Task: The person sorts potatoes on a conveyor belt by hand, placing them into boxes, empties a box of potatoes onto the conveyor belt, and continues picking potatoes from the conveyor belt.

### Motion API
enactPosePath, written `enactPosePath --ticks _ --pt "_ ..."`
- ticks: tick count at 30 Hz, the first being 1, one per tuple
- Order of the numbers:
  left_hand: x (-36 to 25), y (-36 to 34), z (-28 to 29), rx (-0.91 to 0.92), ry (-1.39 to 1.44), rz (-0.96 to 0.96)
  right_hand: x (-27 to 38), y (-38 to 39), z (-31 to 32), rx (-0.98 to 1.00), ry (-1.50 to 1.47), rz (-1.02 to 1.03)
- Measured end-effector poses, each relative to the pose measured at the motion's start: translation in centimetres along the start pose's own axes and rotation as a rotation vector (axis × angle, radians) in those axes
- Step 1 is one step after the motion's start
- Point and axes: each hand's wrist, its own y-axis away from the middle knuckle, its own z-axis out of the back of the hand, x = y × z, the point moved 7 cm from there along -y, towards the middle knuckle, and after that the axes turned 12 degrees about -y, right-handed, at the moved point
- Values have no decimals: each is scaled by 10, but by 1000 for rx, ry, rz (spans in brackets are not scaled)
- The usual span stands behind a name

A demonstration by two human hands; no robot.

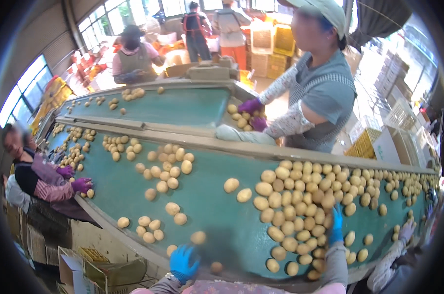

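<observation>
My left hand [184,263], in a blue glove, is over the near edge of the green conveyor belt [207,210], its fingers apart and holding nothing. Just beyond its fingertips is a potato [198,237], and a browner potato [216,267] lies to its right. My right hand [336,226], also blue-gloved, reaches over the belt with its fingers stretched out against the right side of a dense cluster of potatoes [299,210]. Its palm side is partly hidden. Two loose potatoes [243,195] lie left of the cluster.
Across the belt a person in a cap handles potatoes with purple gloves [251,105]. Another purple-gloved worker [40,179] stands at the left, and a gloved arm [391,259] reaches in at the right. A beige divider [192,138] separates a second belt [158,110]. Open boxes [92,269] stand below left.
</observation>
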Motion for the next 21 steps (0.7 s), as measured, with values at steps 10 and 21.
enactPosePath --ticks 10,21 --pt "-49 -24 46 -137 35 -436 -59 161 -411 575 99 -55" --pt "139 -108 124 -150 -295 -30 114 176 -135 -196 909 429"
